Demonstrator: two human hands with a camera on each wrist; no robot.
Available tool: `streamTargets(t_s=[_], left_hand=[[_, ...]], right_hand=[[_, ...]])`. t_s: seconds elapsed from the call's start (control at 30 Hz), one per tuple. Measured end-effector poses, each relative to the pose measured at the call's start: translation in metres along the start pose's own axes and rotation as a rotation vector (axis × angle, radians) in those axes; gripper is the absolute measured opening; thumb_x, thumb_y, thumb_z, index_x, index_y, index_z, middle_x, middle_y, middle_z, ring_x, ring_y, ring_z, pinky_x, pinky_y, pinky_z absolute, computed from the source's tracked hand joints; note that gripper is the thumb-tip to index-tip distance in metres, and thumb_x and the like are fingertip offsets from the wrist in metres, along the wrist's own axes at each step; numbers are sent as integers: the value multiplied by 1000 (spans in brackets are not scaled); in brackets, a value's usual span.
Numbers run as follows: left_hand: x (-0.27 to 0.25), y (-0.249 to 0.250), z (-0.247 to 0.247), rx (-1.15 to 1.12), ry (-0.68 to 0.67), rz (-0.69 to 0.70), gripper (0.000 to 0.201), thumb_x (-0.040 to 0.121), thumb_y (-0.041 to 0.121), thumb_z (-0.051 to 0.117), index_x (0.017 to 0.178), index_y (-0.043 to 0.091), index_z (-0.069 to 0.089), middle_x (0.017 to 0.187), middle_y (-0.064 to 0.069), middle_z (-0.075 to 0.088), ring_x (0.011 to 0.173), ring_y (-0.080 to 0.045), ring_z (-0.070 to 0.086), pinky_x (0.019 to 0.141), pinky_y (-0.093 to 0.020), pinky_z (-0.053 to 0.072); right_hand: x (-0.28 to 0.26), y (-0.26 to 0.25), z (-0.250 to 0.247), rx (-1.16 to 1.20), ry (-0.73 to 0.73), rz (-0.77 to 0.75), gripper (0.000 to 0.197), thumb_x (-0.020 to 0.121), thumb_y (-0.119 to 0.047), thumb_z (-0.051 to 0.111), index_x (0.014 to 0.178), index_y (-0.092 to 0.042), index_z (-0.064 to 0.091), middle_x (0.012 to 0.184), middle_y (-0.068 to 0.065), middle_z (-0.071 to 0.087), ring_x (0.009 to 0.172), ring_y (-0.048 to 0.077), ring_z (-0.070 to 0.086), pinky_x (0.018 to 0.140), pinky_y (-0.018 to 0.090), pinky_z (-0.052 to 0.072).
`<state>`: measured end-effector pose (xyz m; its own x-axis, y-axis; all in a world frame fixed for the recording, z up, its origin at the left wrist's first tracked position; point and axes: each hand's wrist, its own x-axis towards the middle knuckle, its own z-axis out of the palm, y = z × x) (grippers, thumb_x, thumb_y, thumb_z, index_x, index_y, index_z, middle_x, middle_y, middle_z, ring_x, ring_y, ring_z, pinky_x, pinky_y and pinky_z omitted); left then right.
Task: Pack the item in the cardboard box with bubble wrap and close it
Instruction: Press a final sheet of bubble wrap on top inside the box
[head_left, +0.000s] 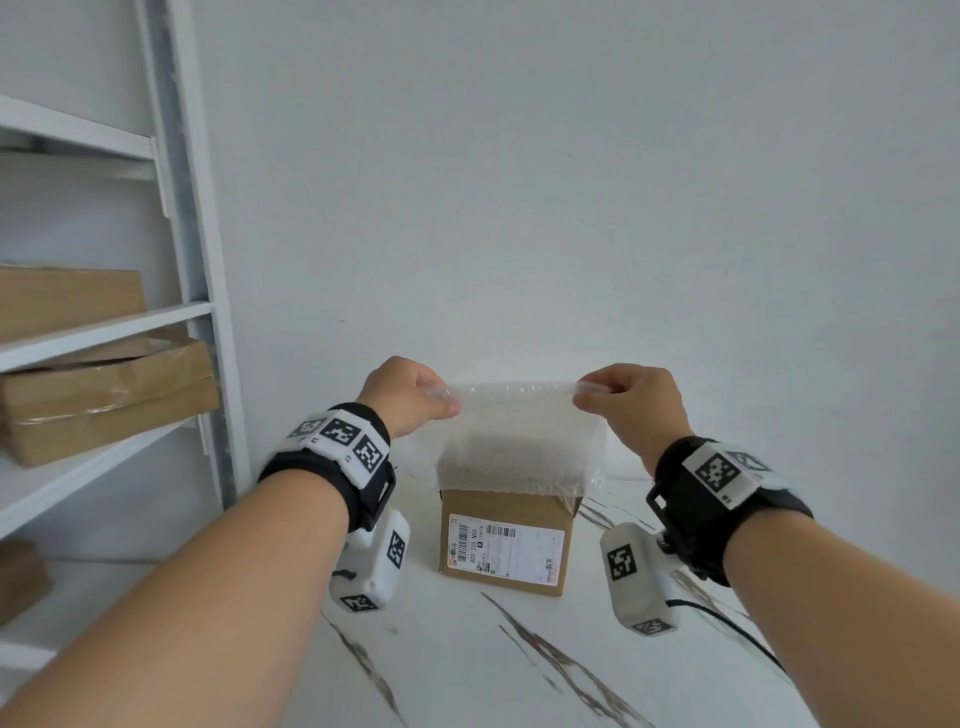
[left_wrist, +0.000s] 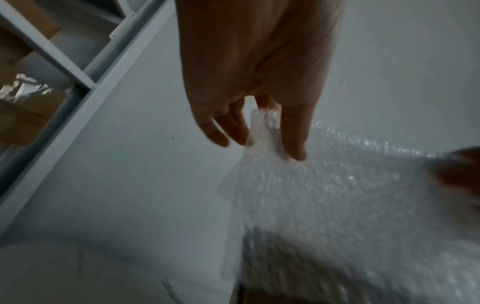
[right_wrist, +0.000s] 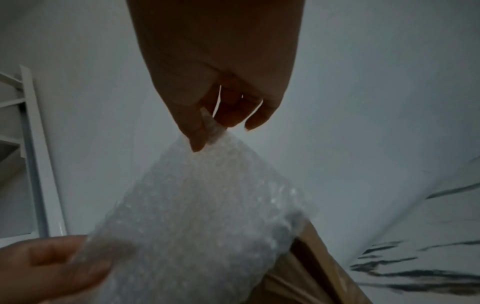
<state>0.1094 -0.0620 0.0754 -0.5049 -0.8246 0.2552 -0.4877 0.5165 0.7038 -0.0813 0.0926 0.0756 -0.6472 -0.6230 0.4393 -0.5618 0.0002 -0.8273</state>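
Note:
A small cardboard box (head_left: 506, 540) with a white shipping label stands on the white marbled table (head_left: 467, 665), its top open. A clear sheet of bubble wrap (head_left: 511, 441) hangs stretched above it, its lower edge reaching the box's opening. My left hand (head_left: 410, 397) pinches the sheet's upper left corner and my right hand (head_left: 631, 400) pinches the upper right corner. The left wrist view shows thumb and fingers closed on the bubble wrap (left_wrist: 324, 195). In the right wrist view the bubble wrap (right_wrist: 202, 216) hangs over the box (right_wrist: 311, 273). The box's inside is hidden.
A white shelf unit (head_left: 192, 291) stands at the left against the wall, with several brown cardboard boxes (head_left: 104, 400) on its shelves. A white wall rises right behind the small box. A black cable (head_left: 727, 623) trails from the right wrist camera.

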Motion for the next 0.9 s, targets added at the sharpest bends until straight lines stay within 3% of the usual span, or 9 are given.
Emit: streamTargets(t_s=[0.13, 0.27, 0.4, 0.5, 0.6, 0.67, 0.73, 0.83, 0.9], left_hand=[[-4, 15, 1, 274, -134, 114, 69, 63, 53, 81, 122, 22, 61, 128, 2, 48, 123, -17, 46, 103, -34, 41], [-7, 43, 9, 228, -57, 226, 26, 76, 37, 72, 72, 15, 59, 74, 4, 56, 73, -19, 56, 60, -24, 41], [-2, 44, 0, -340, -67, 128, 19, 84, 22, 72, 97, 8, 73, 89, -4, 75, 80, -18, 70, 77, -29, 55], [-4, 39, -6, -736, -126, 65, 29, 86, 15, 71, 112, 4, 67, 96, -8, 74, 81, -16, 70, 76, -27, 59], [-4, 37, -4, -868, -163, 8, 29, 86, 12, 70, 112, 1, 65, 95, -10, 71, 77, -14, 69, 73, -26, 60], [-4, 33, -3, -844, -170, -36, 63, 73, 26, 83, 125, 1, 58, 110, -10, 69, 94, -15, 68, 86, -35, 59], [-3, 25, -3, -775, -236, -101, 92, 61, 39, 89, 135, 3, 49, 122, -9, 66, 108, -20, 66, 89, -38, 56], [-2, 13, -2, -729, -311, -110, 29, 88, 19, 69, 113, 6, 63, 90, -4, 72, 73, -12, 70, 60, -20, 58], [-4, 8, -3, -742, -335, -98, 12, 93, 11, 60, 103, 12, 66, 81, -2, 67, 60, -9, 66, 52, -17, 55]], right_hand=[[-1, -23, 2, 72, -62, -67, 14, 77, -11, 76, 69, -20, 69, 65, -3, 61, 55, 8, 50, 54, 20, 41], [0, -47, 9, 207, -84, -102, 11, 76, -8, 76, 76, -17, 69, 78, -2, 67, 72, 9, 60, 67, 21, 45], [6, -49, 5, 233, -11, -38, 63, 73, -25, 81, 130, -19, 53, 117, -5, 58, 110, 12, 54, 89, 26, 43], [4, -41, 4, 325, -204, 145, 91, 74, -33, 79, 147, -14, 29, 136, 6, 51, 117, 20, 52, 94, 35, 44], [-3, -36, 8, 425, -406, 232, 55, 84, -23, 71, 132, -5, 51, 119, 13, 66, 99, 24, 66, 85, 36, 55], [-5, -35, 12, 401, -414, 191, 25, 89, -14, 65, 112, -4, 65, 97, 11, 70, 77, 21, 67, 69, 29, 58], [-3, -32, 13, 400, -377, 201, 18, 92, -8, 60, 108, -3, 68, 84, 9, 68, 64, 17, 64, 56, 23, 55], [-1, -26, 13, 439, -355, 265, 23, 93, -4, 56, 113, -4, 68, 82, 6, 68, 58, 10, 65, 49, 18, 52], [-2, -22, 12, 467, -369, 309, 25, 95, -2, 52, 113, -8, 68, 85, 2, 69, 62, 8, 66, 50, 19, 53]])
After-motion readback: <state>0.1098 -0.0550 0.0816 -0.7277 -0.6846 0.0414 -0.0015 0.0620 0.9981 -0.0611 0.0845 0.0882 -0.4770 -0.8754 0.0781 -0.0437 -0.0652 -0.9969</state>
